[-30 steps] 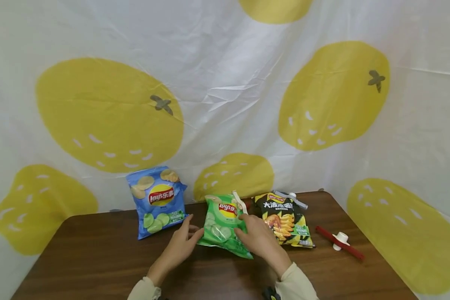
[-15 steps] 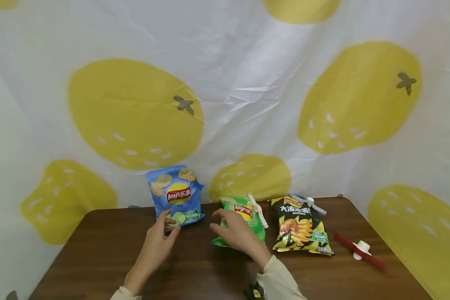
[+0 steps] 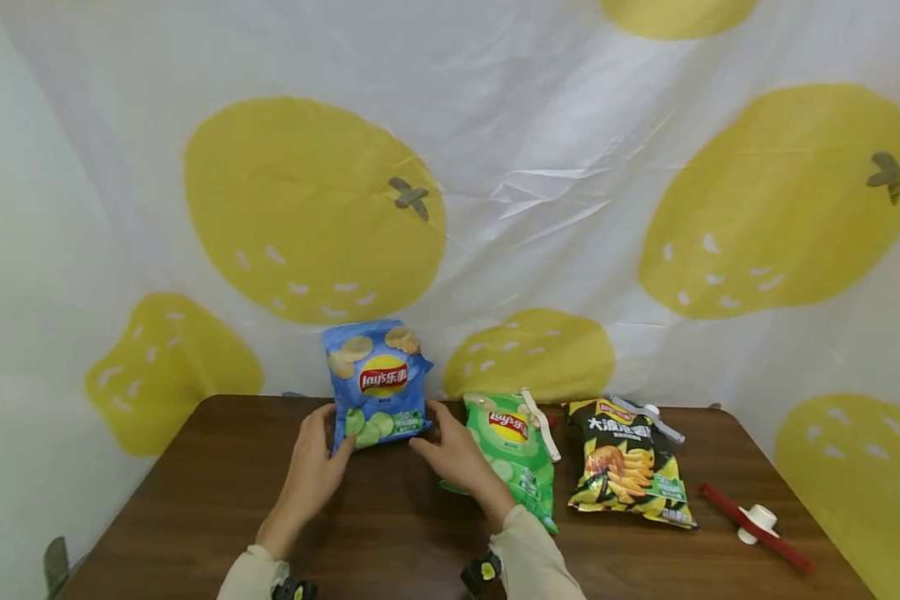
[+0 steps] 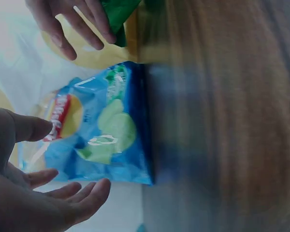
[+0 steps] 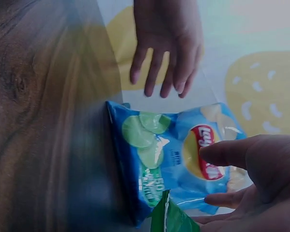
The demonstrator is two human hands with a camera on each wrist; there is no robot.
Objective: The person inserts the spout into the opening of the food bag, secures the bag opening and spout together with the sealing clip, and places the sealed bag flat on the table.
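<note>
A blue bag of Lay's chips stands propped against the hanging cloth at the back of the table. At its left edge is my left hand, fingers spread and thumb in front of the bag. On the other side, my right hand reaches to the bag's lower right edge with loosely bent fingers. Both wrist views show the blue bag between parted fingers and thumb, nothing pinched. Beside my right forearm lies a green bag of Lay's chips, with a white bag clip along its upper right side.
Farther right lies a black chip bag with a grey clip at its top corner. A red clip with a white cap is near the right edge of the brown table. A lemon-patterned cloth hangs behind.
Both hands have left the green bag and moved left to the sides of the blue bag. The head view has turned left, so everything sits farther right in it.
</note>
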